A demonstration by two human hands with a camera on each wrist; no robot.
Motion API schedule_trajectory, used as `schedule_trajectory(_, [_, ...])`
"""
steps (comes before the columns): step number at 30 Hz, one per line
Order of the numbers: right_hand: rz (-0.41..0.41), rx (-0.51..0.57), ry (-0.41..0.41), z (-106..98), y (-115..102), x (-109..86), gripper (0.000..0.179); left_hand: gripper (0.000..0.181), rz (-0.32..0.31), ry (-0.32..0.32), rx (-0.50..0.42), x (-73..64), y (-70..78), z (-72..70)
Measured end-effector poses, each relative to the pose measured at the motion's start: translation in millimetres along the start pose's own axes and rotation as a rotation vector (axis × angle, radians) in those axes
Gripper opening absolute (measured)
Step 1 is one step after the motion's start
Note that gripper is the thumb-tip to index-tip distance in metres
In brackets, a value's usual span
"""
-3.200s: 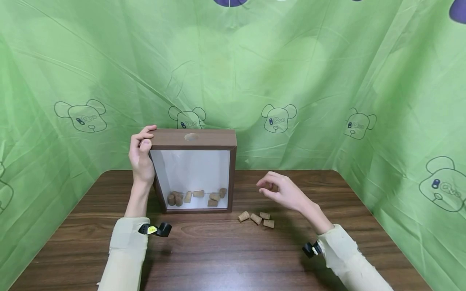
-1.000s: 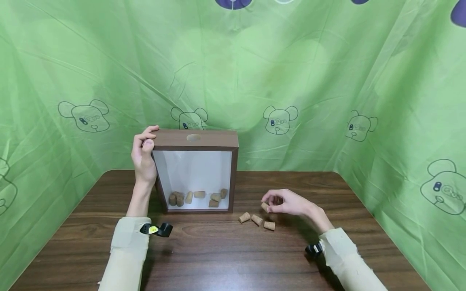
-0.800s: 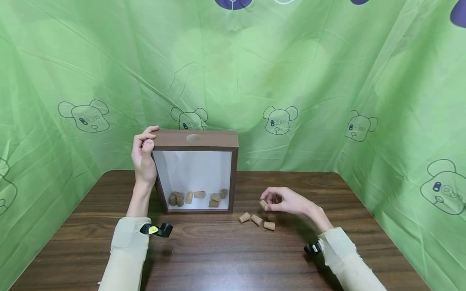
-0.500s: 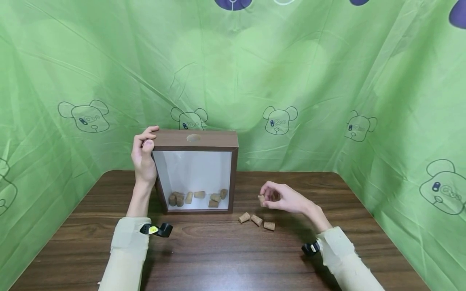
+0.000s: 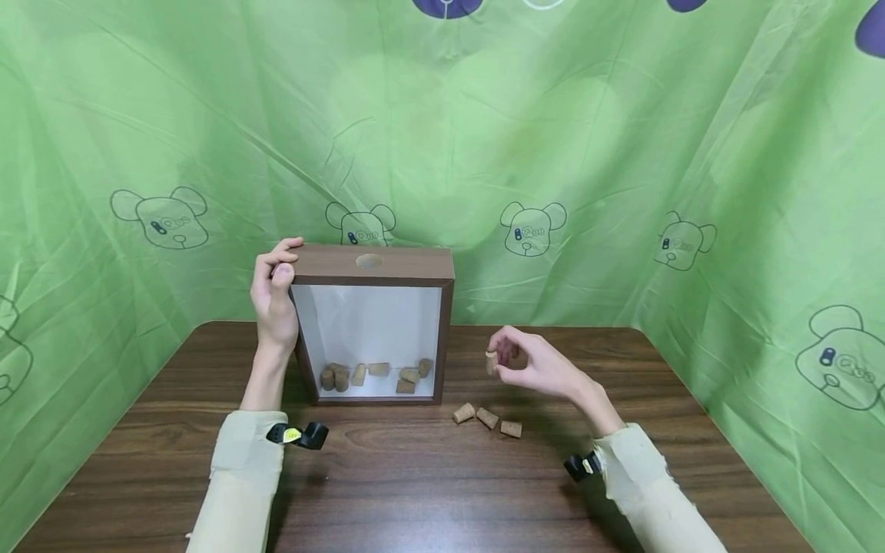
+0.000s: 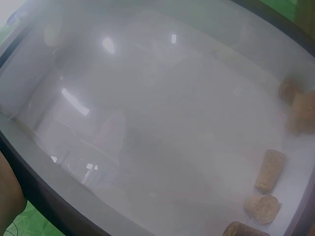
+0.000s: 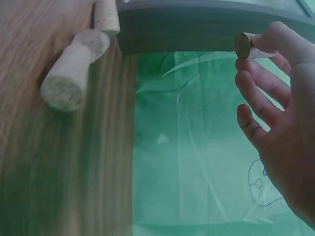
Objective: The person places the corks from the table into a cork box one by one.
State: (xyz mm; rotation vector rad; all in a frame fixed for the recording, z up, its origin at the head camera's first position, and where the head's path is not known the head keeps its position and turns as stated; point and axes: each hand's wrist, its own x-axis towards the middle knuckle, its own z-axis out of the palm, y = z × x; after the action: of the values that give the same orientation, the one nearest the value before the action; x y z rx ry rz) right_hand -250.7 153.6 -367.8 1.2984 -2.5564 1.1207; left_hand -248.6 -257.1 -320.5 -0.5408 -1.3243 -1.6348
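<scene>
A brown shadow box frame (image 5: 447, 338) stands upright on the table, with a round hole (image 5: 369, 261) in its top edge. Behind its clear front lie several corks (image 5: 378, 369); some of these corks (image 6: 270, 170) also show in the left wrist view. My left hand (image 5: 275, 303) grips the box's upper left corner, thumb in front and fingers over the top. Right of the box, my right hand (image 5: 539, 365) pinches a single cork (image 5: 491, 362) between thumb and fingertips, above the table. The right wrist view shows that cork's dark end face beyond the fingertips.
Three loose corks (image 5: 487, 418) lie on the wooden table (image 5: 387, 476) in front of and below the right hand. A green curtain (image 5: 588, 153) printed with bear heads hangs behind the table and along both sides.
My right hand has picked up one cork from the loose group, lifted it and moved slightly toward the box, turning the cork more upright. The left hand keeps its grip on the box.
</scene>
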Motion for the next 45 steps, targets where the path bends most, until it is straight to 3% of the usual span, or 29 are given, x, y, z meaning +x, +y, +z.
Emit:
schedule_trajectory(8, [-0.051,0.04,0.034,-5.5,-25.2,15.9,0.033,0.017,-0.009,0.001,0.011,-0.4,-1.9,-0.5])
schedule_trajectory(14, [-0.025,0.02,0.066,-12.7,-45.3,29.2,0.034,0.016,-0.014,0.004,0.008,0.5,-1.9,0.9])
schedule_trajectory(19, [-0.027,-0.006,0.1,-21.3,-74.7,34.5,0.028,0.016,-0.01,0.0,0.0,0.3,0.0,2.6])
schedule_trajectory(23, [-0.036,-0.006,0.14,-25.3,-81.4,40.4,0.027,0.017,-0.007,-0.004,0.0,0.2,0.6,2.9])
schedule_trajectory(34, [-0.271,-0.031,0.248,-37.4,-90.9,65.5,0.024,0.018,-0.01,0.003,0.002,0.1,0.8,1.7])
schedule_trajectory(45, [-0.415,-0.098,0.309,-48.1,-111.5,91.4,0.019,0.018,-0.022,0.008,-0.001,0.0,-3.5,-0.5])
